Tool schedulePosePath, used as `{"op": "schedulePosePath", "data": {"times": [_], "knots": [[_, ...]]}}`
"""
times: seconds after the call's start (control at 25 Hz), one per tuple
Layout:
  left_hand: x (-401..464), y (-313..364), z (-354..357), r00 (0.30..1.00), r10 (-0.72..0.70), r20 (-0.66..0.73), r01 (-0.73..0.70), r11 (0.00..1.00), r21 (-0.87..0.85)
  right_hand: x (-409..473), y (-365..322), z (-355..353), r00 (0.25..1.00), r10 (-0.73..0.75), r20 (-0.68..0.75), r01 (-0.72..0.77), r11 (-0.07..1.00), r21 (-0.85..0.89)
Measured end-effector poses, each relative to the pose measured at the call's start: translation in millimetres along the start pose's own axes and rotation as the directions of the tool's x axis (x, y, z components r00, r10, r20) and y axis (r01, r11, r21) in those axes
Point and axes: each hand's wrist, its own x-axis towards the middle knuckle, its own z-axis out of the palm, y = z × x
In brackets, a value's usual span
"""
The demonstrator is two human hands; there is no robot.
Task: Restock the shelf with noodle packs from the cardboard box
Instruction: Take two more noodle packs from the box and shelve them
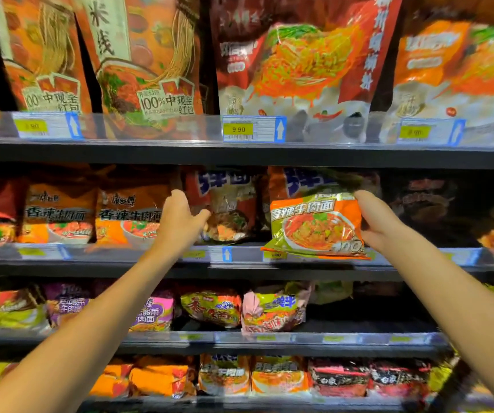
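Glossy noodle pack [314, 225] at second shelf [239, 269] edge.
Right hand [380, 222] clamped on crinkly orange-green pillow pack; left hand [180, 219] half-open, empty, against upright foil packs [225, 204].

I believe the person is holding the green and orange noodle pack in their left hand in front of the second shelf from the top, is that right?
Not quite: the head view shows the green and orange noodle pack gripped by the right hand, not the left. The left hand reaches open toward the packs already on that shelf. The rest is right.
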Motion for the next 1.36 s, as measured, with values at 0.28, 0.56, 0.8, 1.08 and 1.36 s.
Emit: {"op": "schedulePosePath", "data": {"times": [0.28, 0.56, 0.8, 1.08, 1.36], "knots": [[-9, -15, 13, 0.995, 0.101, -0.014, -0.095, 0.968, 0.231, 46, -12, 34, 1.0, -0.02, 0.005, 0.021, 0.995, -0.102], [5, -8, -2, 0.965, 0.099, 0.244, -0.231, 0.764, 0.603, 67, 3, 42, 0.941, -0.335, -0.054, 0.226, 0.736, -0.638], [-18, -27, -10, 0.901, 0.402, 0.164, -0.419, 0.708, 0.568, 21, 16, 6, 0.911, -0.413, -0.012, 0.308, 0.699, -0.646], [-45, -18, -1, 0.799, 0.298, 0.523, -0.544, 0.728, 0.417, -28, 30, 29, 0.845, -0.033, 0.534, 0.533, 0.138, -0.835], [-26, -15, 9, 0.817, 0.158, 0.555, -0.465, 0.75, 0.471, -21, 34, 39, 0.842, -0.003, 0.54, 0.54, 0.001, -0.842]]}}
